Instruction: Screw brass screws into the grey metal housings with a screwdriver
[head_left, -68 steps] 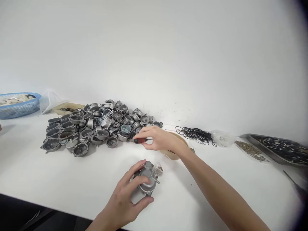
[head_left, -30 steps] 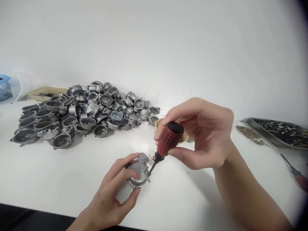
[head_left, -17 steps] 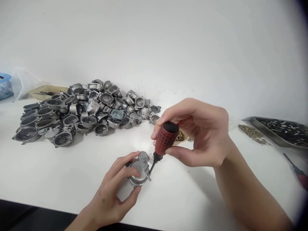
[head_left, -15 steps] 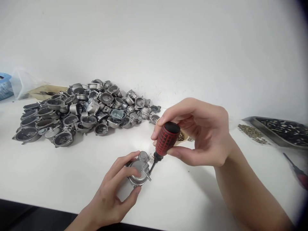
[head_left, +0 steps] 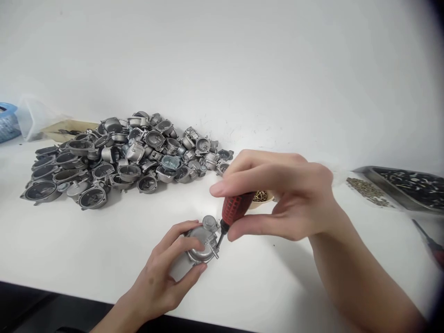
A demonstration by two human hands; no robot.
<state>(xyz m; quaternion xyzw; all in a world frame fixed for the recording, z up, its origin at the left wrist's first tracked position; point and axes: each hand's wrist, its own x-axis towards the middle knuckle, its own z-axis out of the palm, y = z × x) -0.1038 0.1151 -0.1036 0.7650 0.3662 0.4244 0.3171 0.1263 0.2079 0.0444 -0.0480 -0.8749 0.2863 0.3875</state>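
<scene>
A round grey metal carburetor float bowl [head_left: 200, 240] lies on the white table, with my left hand [head_left: 166, 268] wrapped around its left side and a fingertip pressing on its top. Above it, my right hand [head_left: 280, 194] grips a screwdriver with a red and black handle [head_left: 237, 206]. The screwdriver slants down to the left, its tip at the right edge of the bowl beside a small spout. Whatever screw sits under the tip is too small to make out. Partly hidden behind my right hand is a small tub of brass-coloured screws [head_left: 261, 198].
A large heap of similar metal bowls [head_left: 128, 157] spreads over the table's back left. At right lie a pile of small brass parts [head_left: 369, 192], a metal tray of dark parts [head_left: 391, 192] and another screwdriver [head_left: 432, 245]. A blue container [head_left: 9, 122] stands far left.
My right hand's fingers have shifted over the top of the screwdriver handle, covering its black end. The tip stays at the bowl's right edge, and my left hand keeps its hold.
</scene>
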